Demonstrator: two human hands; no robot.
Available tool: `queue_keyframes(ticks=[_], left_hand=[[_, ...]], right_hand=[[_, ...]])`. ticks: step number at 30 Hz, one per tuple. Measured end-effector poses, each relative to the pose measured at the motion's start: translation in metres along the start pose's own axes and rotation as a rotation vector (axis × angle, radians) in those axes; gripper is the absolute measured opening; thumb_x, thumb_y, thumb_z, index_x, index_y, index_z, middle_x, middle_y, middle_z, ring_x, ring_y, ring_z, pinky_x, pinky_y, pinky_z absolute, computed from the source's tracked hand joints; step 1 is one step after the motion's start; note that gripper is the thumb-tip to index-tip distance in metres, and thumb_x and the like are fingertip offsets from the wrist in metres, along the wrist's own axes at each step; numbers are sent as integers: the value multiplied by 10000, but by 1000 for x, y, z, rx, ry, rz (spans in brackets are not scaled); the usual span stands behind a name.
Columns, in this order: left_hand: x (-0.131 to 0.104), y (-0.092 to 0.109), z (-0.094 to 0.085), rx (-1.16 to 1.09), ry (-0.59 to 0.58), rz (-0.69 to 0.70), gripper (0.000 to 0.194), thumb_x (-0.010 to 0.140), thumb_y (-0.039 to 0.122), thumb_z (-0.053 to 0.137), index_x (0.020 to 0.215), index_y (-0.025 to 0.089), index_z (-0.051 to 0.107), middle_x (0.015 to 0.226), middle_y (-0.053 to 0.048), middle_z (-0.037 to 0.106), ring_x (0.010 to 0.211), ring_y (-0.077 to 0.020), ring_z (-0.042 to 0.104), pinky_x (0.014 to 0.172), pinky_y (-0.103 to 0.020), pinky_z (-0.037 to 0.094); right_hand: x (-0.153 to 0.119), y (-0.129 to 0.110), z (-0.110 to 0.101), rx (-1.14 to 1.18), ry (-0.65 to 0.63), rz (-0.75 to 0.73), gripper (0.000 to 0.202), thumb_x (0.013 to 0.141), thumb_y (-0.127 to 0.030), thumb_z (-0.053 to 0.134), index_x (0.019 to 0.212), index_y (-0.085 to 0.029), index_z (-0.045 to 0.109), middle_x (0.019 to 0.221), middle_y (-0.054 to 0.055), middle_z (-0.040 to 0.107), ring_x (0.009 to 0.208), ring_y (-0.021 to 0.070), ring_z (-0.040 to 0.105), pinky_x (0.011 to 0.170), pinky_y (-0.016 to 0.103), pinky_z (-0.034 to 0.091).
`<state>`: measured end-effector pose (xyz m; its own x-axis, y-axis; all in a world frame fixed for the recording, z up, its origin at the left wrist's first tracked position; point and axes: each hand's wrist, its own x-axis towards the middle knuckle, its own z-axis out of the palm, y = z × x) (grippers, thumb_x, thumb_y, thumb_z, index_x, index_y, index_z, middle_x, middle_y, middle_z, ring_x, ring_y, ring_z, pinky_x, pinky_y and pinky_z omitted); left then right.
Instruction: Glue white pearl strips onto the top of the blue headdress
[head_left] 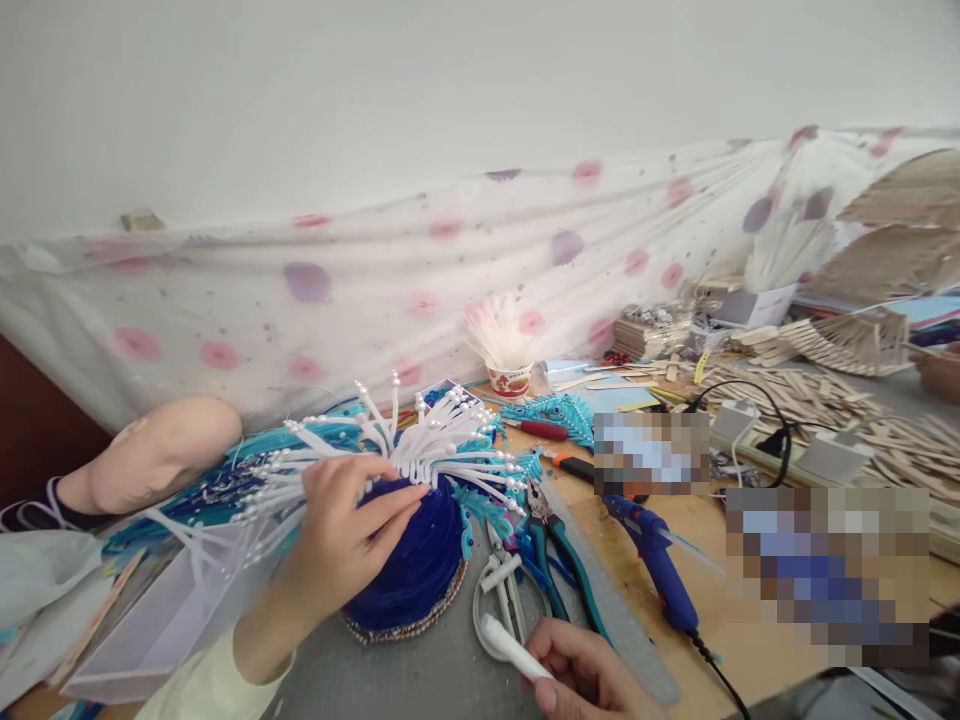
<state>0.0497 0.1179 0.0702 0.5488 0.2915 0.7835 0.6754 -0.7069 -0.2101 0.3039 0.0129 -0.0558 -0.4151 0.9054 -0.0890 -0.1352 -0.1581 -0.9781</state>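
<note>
A dark blue domed hairpiece [409, 560] with a beaded rim sits before me on a grey mat. From its top fans a spray of white fuzzy stems [431, 445] tipped with pearl beads. My left hand [341, 530] reaches over the dome, its thumb and fingers closed at the base of these stems. Low in front, my right hand [589, 675] grips a thin white roll [514, 645], its end pointing up and left. Scissors [502, 580] lie just beyond that roll, with teal-handled pliers [559, 560] beside them.
A blue glue gun [656, 570] with its cord rests right of the pliers. Behind stand a paper cup of clear sticks [510, 380] and turquoise trim [559, 415]. Wooden sticks [810, 390] cover the right side. A clear plastic box [165, 620] lies left, below a pale rounded form [169, 455].
</note>
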Motion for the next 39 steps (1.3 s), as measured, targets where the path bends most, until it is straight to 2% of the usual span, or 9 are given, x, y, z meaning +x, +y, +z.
queue_keyframes(ticks=[2, 5, 7, 10, 13, 19, 25, 32, 39], left_hand=[[-9, 1, -16, 4, 96, -3, 198, 895, 109, 704, 917, 298, 757, 887, -21, 686, 858, -217, 601, 806, -417, 401], [-28, -2, -42, 26, 144, 4, 232, 902, 98, 703, 922, 328, 725, 776, 34, 700, 777, -197, 597, 754, -390, 400], [-40, -4, -59, 26, 140, 5, 223, 934, 110, 668, 938, 329, 713, 736, 58, 708, 730, -184, 605, 709, -377, 382], [-56, -2, -76, -19, 145, -24, 186, 954, 144, 652, 897, 313, 703, 714, 68, 709, 700, -179, 623, 718, -387, 372], [-72, 7, -85, -102, 148, -40, 161, 953, 147, 644, 928, 294, 705, 769, 56, 733, 740, -175, 654, 777, -383, 434], [-107, 9, -88, -196, 139, -126, 178, 971, 141, 573, 998, 253, 709, 911, 26, 788, 818, -149, 717, 851, -287, 531], [-148, -21, -96, -167, 190, -504, 171, 979, 318, 571, 859, 250, 672, 744, 36, 760, 709, -154, 737, 676, -234, 563], [-187, -48, -116, -124, 267, -762, 268, 1005, 300, 400, 751, 258, 472, 545, 63, 620, 549, -145, 674, 595, -252, 515], [-196, -66, -118, -31, 301, -888, 515, 941, 343, 495, 440, 242, 438, 374, 56, 468, 372, -116, 496, 499, -266, 428]], right_hand=[[-1, 5, -4, 60, 119, -36, 601, 739, -761, 719, 873, -187, 601, 662, -60, 406, 530, 67, 273, 490, 215, 188], [-3, 3, -14, 71, 554, -146, 599, 799, -726, 674, 1026, -171, 683, 670, -28, 487, 508, 87, 343, 465, 215, 231], [-2, -4, -22, -133, 830, -213, 615, 839, -692, 628, 1164, -173, 690, 754, 24, 602, 509, 122, 418, 447, 236, 311], [1, -15, -30, -678, 1010, -262, 532, 925, -519, 537, 1291, -161, 680, 1042, 139, 740, 775, 243, 652, 688, 352, 524], [6, -14, -35, -937, 1065, -244, 492, 930, -382, 451, 1264, -139, 718, 1176, 181, 748, 1018, 319, 697, 888, 443, 523], [18, -1, -41, -1010, 1069, -290, 443, 837, -316, 423, 977, -150, 809, 971, 188, 788, 895, 342, 734, 801, 461, 558], [22, -12, -29, -975, 1023, -416, 420, 824, -435, 476, 922, -162, 780, 1040, 184, 780, 956, 351, 742, 804, 455, 585], [21, -25, 1, -828, 1118, -345, 465, 870, -560, 535, 1061, -171, 707, 669, 66, 699, 481, 228, 630, 446, 324, 484], [27, 4, -28, -1277, 1017, -323, 555, 858, -563, 516, 1128, -126, 727, 913, 179, 719, 862, 384, 693, 693, 462, 534]])
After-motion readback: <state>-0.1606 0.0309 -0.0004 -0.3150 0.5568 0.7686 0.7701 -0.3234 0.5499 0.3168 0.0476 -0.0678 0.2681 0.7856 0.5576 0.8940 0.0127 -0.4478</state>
